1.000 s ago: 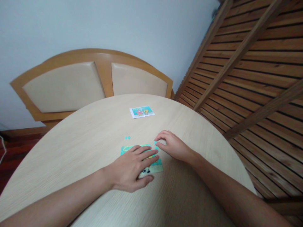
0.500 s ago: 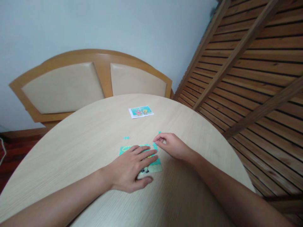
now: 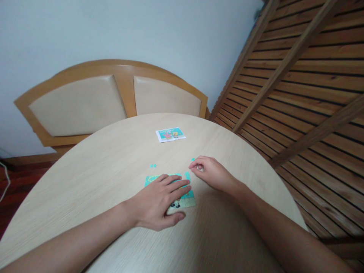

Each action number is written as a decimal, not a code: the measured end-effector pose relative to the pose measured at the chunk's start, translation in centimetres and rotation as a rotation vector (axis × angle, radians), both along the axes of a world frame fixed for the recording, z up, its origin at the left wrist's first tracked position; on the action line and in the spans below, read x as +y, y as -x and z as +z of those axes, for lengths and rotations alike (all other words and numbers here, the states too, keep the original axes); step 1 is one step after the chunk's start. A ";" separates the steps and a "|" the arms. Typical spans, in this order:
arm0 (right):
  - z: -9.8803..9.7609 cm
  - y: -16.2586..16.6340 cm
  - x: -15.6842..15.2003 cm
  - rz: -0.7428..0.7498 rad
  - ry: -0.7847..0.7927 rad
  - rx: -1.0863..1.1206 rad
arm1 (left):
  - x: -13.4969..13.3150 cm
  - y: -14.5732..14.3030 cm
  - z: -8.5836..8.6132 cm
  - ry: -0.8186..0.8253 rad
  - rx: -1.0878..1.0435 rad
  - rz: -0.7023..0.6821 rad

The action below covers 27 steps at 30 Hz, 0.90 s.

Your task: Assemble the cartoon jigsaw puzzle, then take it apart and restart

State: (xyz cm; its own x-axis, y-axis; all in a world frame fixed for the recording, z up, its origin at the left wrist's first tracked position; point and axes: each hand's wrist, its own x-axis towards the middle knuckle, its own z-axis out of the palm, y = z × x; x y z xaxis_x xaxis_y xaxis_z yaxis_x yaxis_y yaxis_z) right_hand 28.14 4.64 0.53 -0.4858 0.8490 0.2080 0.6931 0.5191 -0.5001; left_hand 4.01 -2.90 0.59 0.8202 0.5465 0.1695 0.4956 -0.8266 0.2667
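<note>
Fingers [image 3: 176,185] of left hand [image 3: 155,203] released and spread flat, palm down, pressing on top of puzzle [image 3: 188,197] just below centre of frame, thumb along its lower edge; forearm in from lower left corner. Upper left: wooden bench [image 3: 125,76] with two cream cushioned panels, against pale blue wall [image 3: 113,26], behind far rim of round light-wood table [image 3: 99,170]. Just above and left of left-hand fingertips, small turquoise loose pieces [image 3: 153,165] on bare wood, apart from puzzle. Puzzle itself flat on table, mostly covered by hand, turquoise top edge and right-hand strip showing, pale bottom corner with dark marks. Further up, centre of frame, small picture card [image 3: 170,134], white-bordered, cartoon figures on turquoise, well apart from both hands. Right of puzzle's upper right corner, right hand [image 3: 213,173] resting on table, fingers curled in, thumb tip against forefinger tip; anything pinched between them too small to tell. Tiny turquoise scrap [image 3: 192,159] just above those fingertips, touching or not impossible to tell. Far right: slanted wall of dark wooden slats [image 3: 298,76] with lighter crossbeams.
</note>
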 end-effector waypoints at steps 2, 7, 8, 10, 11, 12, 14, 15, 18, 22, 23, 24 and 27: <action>-0.1 -0.9 0.6 -0.099 -0.046 0.001 | 0.0 0.0 -0.1 0.001 -0.010 0.006; -0.8 -2.4 1.7 -0.217 -0.070 -0.093 | 0.1 0.1 -0.3 0.018 0.015 0.012; -0.9 -2.5 1.8 -0.212 -0.066 -0.100 | 0.1 0.2 -0.3 0.021 0.023 0.011; -1.1 -2.6 1.8 -0.186 -0.063 -0.105 | 0.0 0.2 -0.3 0.023 0.026 0.010; -1.2 -2.6 1.8 -0.173 -0.063 -0.103 | 0.0 0.2 -0.3 0.022 0.020 0.009; -1.2 -2.5 1.8 -0.166 -0.063 -0.100 | 0.0 0.2 -0.3 0.019 0.011 0.007; -1.2 -2.5 1.8 -0.163 -0.058 -0.094 | 0.0 0.3 -0.4 0.016 0.002 0.005; -1.2 -2.5 1.8 -0.166 -0.053 -0.093 | 0.0 0.3 -0.5 0.016 0.003 0.005; -1.1 -2.5 1.9 -0.185 -0.049 -0.075 | 0.0 0.3 -0.5 0.013 0.005 0.003; -1.0 -2.2 1.6 -0.168 0.066 0.081 | 0.0 0.3 -0.4 -0.002 -0.012 -0.005; -0.9 -2.0 1.4 -0.151 0.106 0.146 | 0.0 0.4 -0.3 -0.003 -0.017 -0.009; -0.9 -1.8 1.2 -0.127 0.135 0.208 | 0.0 0.4 -0.3 -0.003 -0.021 -0.012; -0.5 -0.9 0.4 -0.043 0.165 0.307 | 0.1 0.4 -0.1 0.007 -0.037 -0.007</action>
State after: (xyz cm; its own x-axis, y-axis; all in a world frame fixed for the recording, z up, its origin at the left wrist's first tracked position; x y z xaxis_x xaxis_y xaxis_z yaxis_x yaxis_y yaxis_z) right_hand 28.99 5.09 0.02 -0.3852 0.9016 0.1970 0.5163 0.3875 -0.7637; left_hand 3.58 -2.83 0.49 0.8172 0.5421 0.1958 0.4797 -0.8279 0.2905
